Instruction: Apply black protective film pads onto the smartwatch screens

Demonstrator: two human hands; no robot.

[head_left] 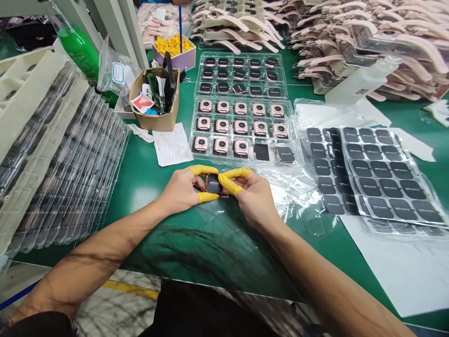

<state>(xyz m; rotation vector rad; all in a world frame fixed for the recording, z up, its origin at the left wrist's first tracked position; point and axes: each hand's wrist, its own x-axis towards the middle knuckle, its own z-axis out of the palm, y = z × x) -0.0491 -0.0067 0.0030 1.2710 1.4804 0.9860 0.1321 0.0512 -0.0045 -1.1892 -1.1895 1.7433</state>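
Both hands meet around one small watch case [213, 184] with a black printed face, held just above the green table [140, 173]. My left hand [184, 189] grips its left side, with yellow finger covers on the thumb and a finger. From the right, my right hand [250, 192] presses thumb and fingers, also in yellow covers, at the case's right edge. Beyond the hands lies a clear tray [298, 140] of pink watch cases with round sensors up. Behind it sits a second clear tray [284, 70] of black square pieces.
Stacked trays [70, 159] rise at the left. A cardboard box [157, 119], a purple box of yellow finger covers [185, 58] and a green bottle [79, 49] stand behind. Sheets of black stickers [379, 168], a white bottle [361, 84] and piled pink straps [368, 42] occupy the right.
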